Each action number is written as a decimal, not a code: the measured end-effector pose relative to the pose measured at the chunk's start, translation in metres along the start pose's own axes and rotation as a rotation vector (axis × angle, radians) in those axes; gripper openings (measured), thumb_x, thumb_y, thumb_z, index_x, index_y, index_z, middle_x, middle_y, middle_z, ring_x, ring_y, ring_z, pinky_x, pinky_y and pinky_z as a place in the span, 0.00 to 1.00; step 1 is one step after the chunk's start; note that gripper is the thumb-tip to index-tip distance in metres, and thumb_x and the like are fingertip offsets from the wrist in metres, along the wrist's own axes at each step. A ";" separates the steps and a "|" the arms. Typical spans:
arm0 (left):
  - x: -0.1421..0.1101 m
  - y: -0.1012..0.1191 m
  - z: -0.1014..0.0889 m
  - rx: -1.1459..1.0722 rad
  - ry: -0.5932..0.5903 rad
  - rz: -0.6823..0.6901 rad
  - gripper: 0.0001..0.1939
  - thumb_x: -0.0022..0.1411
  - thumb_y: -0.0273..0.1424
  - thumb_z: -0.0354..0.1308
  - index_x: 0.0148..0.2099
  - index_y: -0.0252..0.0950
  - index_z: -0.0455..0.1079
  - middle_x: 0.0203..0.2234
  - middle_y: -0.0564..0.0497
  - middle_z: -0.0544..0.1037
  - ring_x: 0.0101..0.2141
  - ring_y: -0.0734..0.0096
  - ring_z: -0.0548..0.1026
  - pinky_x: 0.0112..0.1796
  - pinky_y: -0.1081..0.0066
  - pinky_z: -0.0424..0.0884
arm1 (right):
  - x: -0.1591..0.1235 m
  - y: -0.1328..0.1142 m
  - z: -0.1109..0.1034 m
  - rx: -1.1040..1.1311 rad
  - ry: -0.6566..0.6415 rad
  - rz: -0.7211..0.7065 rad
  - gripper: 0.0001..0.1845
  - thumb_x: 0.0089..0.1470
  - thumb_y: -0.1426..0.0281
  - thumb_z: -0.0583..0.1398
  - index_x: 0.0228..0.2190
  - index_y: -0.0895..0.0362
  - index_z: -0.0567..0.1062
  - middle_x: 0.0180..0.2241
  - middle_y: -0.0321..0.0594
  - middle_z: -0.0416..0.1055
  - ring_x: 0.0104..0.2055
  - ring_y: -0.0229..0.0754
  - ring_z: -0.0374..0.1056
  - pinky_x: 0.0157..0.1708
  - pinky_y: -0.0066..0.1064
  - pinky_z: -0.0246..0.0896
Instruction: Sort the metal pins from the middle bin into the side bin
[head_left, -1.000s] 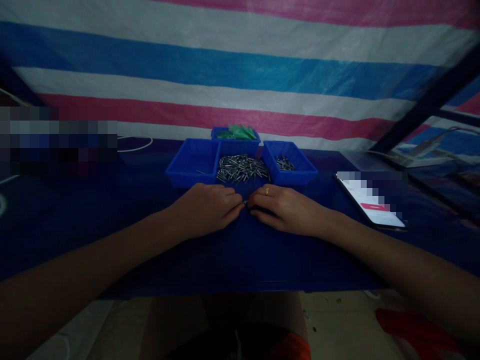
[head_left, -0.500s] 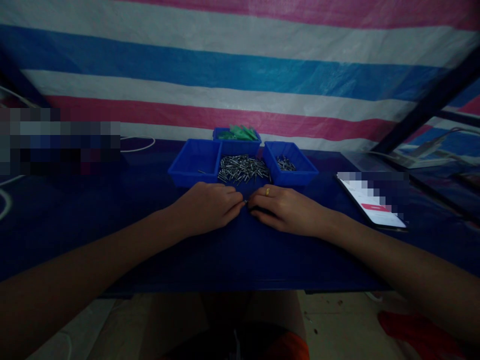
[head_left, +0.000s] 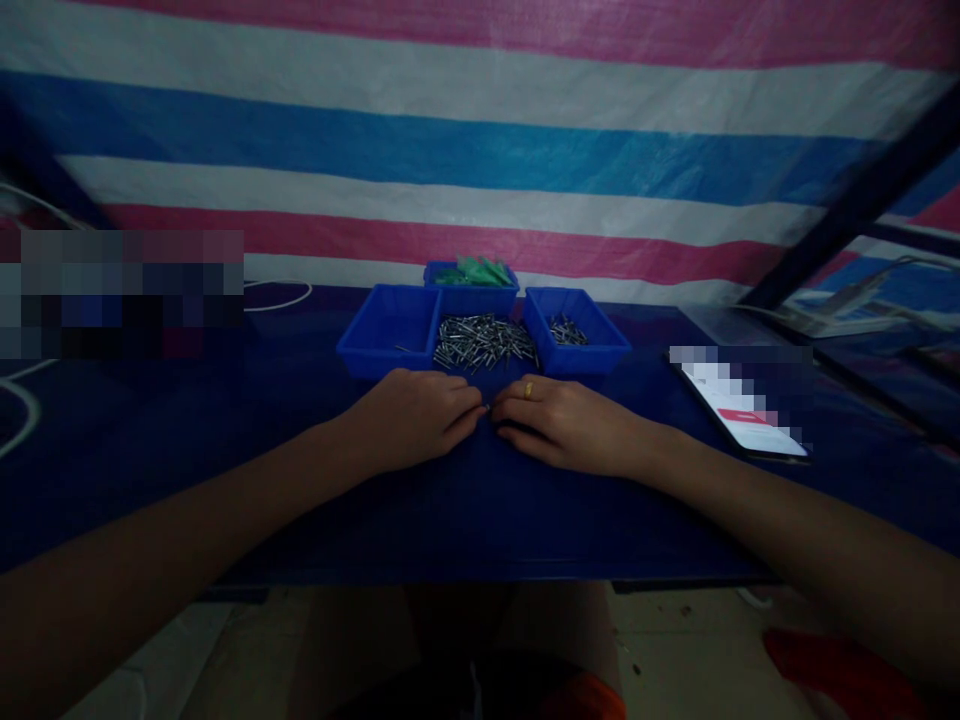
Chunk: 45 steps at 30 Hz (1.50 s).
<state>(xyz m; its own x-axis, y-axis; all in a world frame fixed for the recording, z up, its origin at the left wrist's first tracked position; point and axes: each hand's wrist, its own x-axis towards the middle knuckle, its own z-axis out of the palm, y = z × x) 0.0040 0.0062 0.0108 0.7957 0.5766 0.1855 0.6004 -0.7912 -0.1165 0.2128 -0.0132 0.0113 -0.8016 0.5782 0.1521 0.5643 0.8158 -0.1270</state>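
Observation:
My left hand (head_left: 424, 418) rests low over the blue table, thumb and forefinger pinched together. From its fingertips a tiny glint of a metal pin (head_left: 487, 407) shows in the narrow gap between the hands. My right hand (head_left: 562, 422), with a gold ring on one finger, is curled around the other end of that pin; its fingers hide most of it. Just beyond the fingertips lies a loose pile of thin metal pins (head_left: 484, 342). It sits between a blue bin (head_left: 360, 355) on the left, holding very little, and another blue bin (head_left: 592, 355) with some pins inside.
Behind the pile stands a third blue bin (head_left: 472, 297) with green packets (head_left: 484, 270). A phone (head_left: 765, 438) with a lit screen lies to the right. White cable (head_left: 26, 415) runs along the left side. A striped plastic sheet (head_left: 480, 150) hangs behind the table (head_left: 480, 530).
The view has shifted slightly. Both hands keep nearly the same pose, fingertips close together, with the small metal pin between them showing a little less.

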 end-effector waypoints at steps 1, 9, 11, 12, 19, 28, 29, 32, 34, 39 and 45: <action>0.000 0.000 0.000 -0.002 0.001 0.002 0.12 0.64 0.33 0.45 0.33 0.36 0.68 0.27 0.53 0.74 0.30 0.70 0.74 0.26 0.72 0.60 | 0.000 0.000 0.000 0.001 0.000 -0.002 0.12 0.59 0.70 0.51 0.40 0.61 0.71 0.39 0.44 0.69 0.41 0.40 0.65 0.43 0.35 0.62; 0.001 0.000 -0.001 -0.002 0.003 0.005 0.12 0.64 0.33 0.45 0.32 0.36 0.68 0.26 0.53 0.74 0.30 0.70 0.73 0.26 0.72 0.59 | 0.000 -0.001 -0.002 0.006 -0.009 0.006 0.12 0.59 0.71 0.51 0.40 0.61 0.71 0.39 0.44 0.69 0.41 0.40 0.65 0.43 0.35 0.62; 0.000 0.000 -0.001 0.001 0.006 0.008 0.13 0.64 0.33 0.45 0.32 0.36 0.67 0.26 0.54 0.73 0.29 0.71 0.73 0.26 0.72 0.59 | 0.000 -0.001 -0.002 0.010 -0.010 0.009 0.12 0.58 0.71 0.51 0.40 0.61 0.72 0.39 0.44 0.69 0.41 0.40 0.65 0.43 0.35 0.63; 0.000 0.000 -0.001 0.002 0.007 0.008 0.13 0.64 0.33 0.45 0.31 0.36 0.67 0.26 0.54 0.73 0.29 0.71 0.73 0.26 0.72 0.59 | 0.000 -0.001 -0.002 0.013 -0.012 0.009 0.12 0.58 0.71 0.51 0.40 0.61 0.72 0.39 0.44 0.69 0.41 0.40 0.65 0.43 0.35 0.63; -0.001 0.000 -0.004 -0.007 -0.017 0.004 0.12 0.64 0.33 0.45 0.34 0.36 0.68 0.28 0.54 0.74 0.30 0.71 0.73 0.26 0.72 0.59 | 0.000 -0.001 -0.001 0.010 -0.011 -0.003 0.12 0.59 0.71 0.51 0.40 0.61 0.71 0.39 0.45 0.69 0.41 0.41 0.65 0.44 0.35 0.62; -0.002 0.000 -0.004 0.001 0.006 0.025 0.12 0.64 0.33 0.45 0.34 0.36 0.69 0.28 0.54 0.74 0.30 0.72 0.73 0.26 0.73 0.59 | -0.001 0.001 -0.001 0.011 -0.007 -0.008 0.12 0.59 0.70 0.50 0.39 0.60 0.71 0.39 0.44 0.69 0.41 0.40 0.64 0.44 0.35 0.62; -0.002 0.000 -0.004 0.001 0.004 0.023 0.12 0.64 0.33 0.45 0.34 0.36 0.69 0.28 0.54 0.74 0.30 0.72 0.73 0.26 0.73 0.59 | -0.001 0.001 0.000 0.009 -0.008 -0.009 0.12 0.59 0.70 0.50 0.40 0.60 0.71 0.39 0.44 0.69 0.42 0.40 0.64 0.44 0.35 0.62; -0.002 0.001 -0.005 0.000 -0.006 0.020 0.12 0.63 0.32 0.46 0.34 0.37 0.69 0.27 0.54 0.74 0.29 0.71 0.73 0.26 0.73 0.59 | -0.002 0.001 -0.001 0.001 -0.017 -0.005 0.12 0.59 0.70 0.50 0.39 0.60 0.71 0.40 0.44 0.68 0.42 0.41 0.64 0.44 0.35 0.62; -0.001 0.000 -0.005 0.002 -0.012 0.018 0.12 0.64 0.33 0.45 0.34 0.37 0.69 0.28 0.53 0.74 0.30 0.69 0.74 0.26 0.72 0.59 | -0.002 0.000 -0.001 -0.004 -0.019 -0.001 0.12 0.59 0.70 0.50 0.39 0.60 0.71 0.40 0.44 0.68 0.42 0.41 0.64 0.44 0.35 0.62; 0.000 -0.001 -0.003 -0.025 -0.012 -0.003 0.15 0.66 0.33 0.43 0.34 0.36 0.69 0.28 0.53 0.74 0.31 0.69 0.74 0.28 0.72 0.61 | -0.002 0.000 0.000 -0.011 -0.004 -0.004 0.12 0.59 0.70 0.50 0.40 0.60 0.71 0.40 0.45 0.68 0.42 0.41 0.65 0.44 0.35 0.62; 0.003 -0.003 0.002 -0.276 0.047 -0.014 0.12 0.65 0.33 0.46 0.38 0.36 0.69 0.31 0.54 0.74 0.33 0.75 0.73 0.34 0.75 0.64 | 0.000 -0.002 0.000 0.010 0.018 -0.018 0.12 0.59 0.71 0.51 0.41 0.61 0.71 0.40 0.45 0.68 0.41 0.41 0.65 0.43 0.34 0.63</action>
<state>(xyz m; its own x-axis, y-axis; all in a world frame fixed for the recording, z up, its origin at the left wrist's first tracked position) 0.0047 0.0103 0.0098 0.7788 0.5831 0.2314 0.5620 -0.8124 0.1555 0.2118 -0.0149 0.0114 -0.8079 0.5636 0.1721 0.5476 0.8259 -0.1341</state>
